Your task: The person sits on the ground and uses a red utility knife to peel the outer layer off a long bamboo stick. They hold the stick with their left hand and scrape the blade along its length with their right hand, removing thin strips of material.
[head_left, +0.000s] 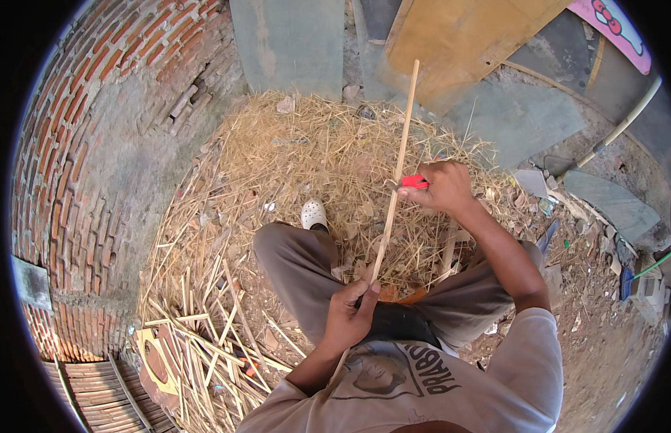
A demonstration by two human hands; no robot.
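Observation:
A long, pale bamboo strip (404,137) slants up and away from my lap. My left hand (352,310) is closed round its near end, thumb on top, in front of my waist. My right hand (443,187) grips a red-handled knife (415,182) partway along the strip. The knife's short blade lies against the strip; whether it cuts in cannot be seen. The far end of the strip stands free above the ground. Thin shavings (299,155) cover the ground between and beyond my bent legs.
Many split strips (212,325) lie heaped at my left, with an orange-handled tool (249,368) among them. A brick wall (83,166) rises at the left. Boards (285,50) lean at the back. My white clog (314,214) rests on the shavings. Rubble (602,238) lies at the right.

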